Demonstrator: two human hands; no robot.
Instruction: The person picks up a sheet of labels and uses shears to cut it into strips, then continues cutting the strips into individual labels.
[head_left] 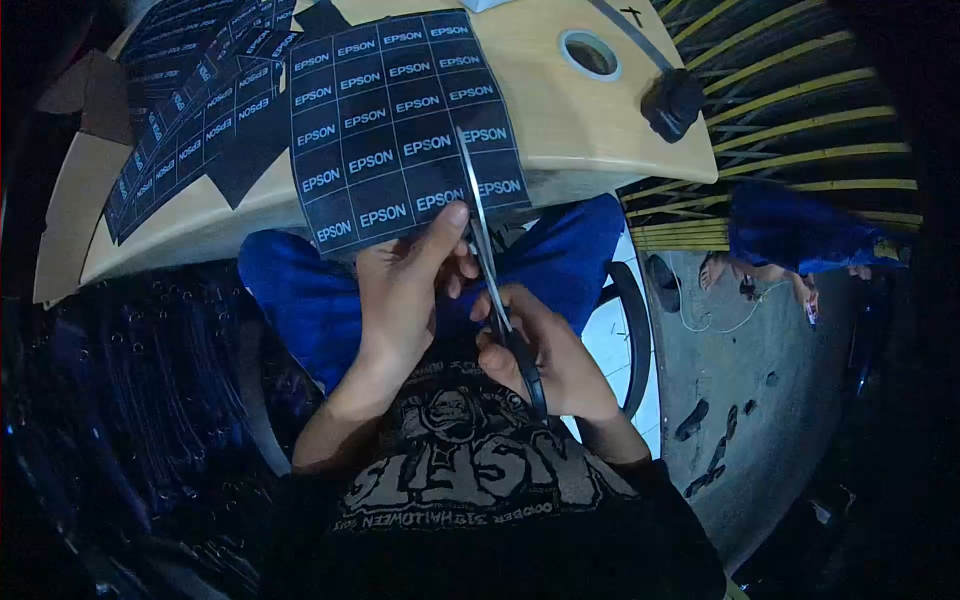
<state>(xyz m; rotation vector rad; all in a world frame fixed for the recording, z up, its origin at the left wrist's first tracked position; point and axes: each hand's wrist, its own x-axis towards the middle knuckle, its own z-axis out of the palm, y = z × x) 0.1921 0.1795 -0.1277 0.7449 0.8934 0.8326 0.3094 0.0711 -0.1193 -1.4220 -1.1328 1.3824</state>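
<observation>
A black sheet [375, 130] printed with a grid of white EPSON labels reaches over the table's front edge. My left hand [405, 275] pinches its lower edge, thumb on top. In my right hand [545, 350] is a pair of scissors [475, 195] with black handles, fingers wrapped round them. The blades point away from me and lie along a grid line near the sheet's right column. Whether the blades are parted around the sheet is hard to make out.
More EPSON sheets [215, 125] lie at the table's left beside cardboard [75, 180]. A tape roll [590, 55] and a black object [672, 103] sit on the wooden table [570, 130]. Another person's hand [808, 295] and blue clothing [800, 230] show at right.
</observation>
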